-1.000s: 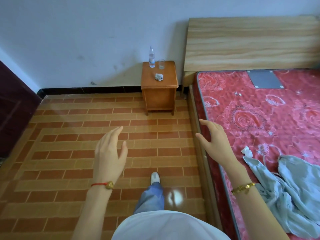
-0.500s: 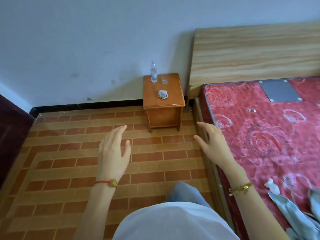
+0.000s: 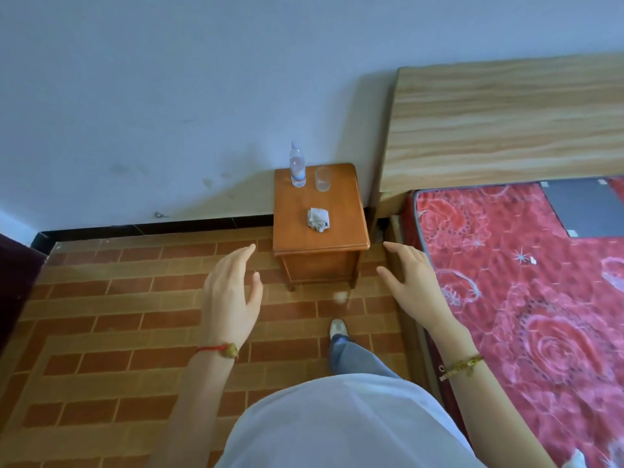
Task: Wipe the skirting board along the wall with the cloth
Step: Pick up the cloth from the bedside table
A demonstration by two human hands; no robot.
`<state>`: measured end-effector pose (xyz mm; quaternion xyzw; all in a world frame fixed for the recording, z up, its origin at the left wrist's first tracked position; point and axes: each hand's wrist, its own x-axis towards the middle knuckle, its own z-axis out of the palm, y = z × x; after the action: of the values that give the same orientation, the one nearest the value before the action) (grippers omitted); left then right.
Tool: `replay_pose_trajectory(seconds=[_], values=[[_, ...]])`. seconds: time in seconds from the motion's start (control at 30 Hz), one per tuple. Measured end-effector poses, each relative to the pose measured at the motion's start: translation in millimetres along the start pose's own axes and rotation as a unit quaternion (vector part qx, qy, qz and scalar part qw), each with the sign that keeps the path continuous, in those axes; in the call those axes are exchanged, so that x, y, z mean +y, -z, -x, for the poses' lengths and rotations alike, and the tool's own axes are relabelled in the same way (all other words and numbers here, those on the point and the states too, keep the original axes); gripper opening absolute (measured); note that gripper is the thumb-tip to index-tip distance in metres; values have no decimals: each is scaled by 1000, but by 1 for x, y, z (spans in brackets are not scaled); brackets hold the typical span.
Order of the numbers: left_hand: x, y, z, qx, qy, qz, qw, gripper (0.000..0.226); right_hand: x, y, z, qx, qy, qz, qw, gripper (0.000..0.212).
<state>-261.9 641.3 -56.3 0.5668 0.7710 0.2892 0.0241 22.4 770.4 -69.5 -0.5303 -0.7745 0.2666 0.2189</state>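
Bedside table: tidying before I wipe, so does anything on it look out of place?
The crumpled white cloth lies loose on the small orange wooden bedside table; clear plastic bottle and glass tumbler stand upright.

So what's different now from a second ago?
The person has walked closer to the bedside table, so it looks bigger and the grey clothes on the bed have slipped out of view. Both hands, left hand and right hand, stay open and hold nothing. The cloth, bottle and glass haven't moved on the table.
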Motion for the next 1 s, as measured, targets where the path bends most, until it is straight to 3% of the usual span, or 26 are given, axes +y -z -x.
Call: replay_pose_trajectory(seconds=[0.23,0.43,0.83,1.0], values=[[2,-52,-124,19,9,17,1000,41,16,5,-150,2,8,15,1000,45],[-24,-110,-191,-14,22,14,1000,40,28,-31,-238,-28,-4,25,999,48],[-142,-286,-259,-193,80,-64,976,44,97,-195,-350,-127,-48,51,989,51],[-192,-367,-262,-225,105,-91,964,47,137,-283,-382,-156,-56,60,984,56]])
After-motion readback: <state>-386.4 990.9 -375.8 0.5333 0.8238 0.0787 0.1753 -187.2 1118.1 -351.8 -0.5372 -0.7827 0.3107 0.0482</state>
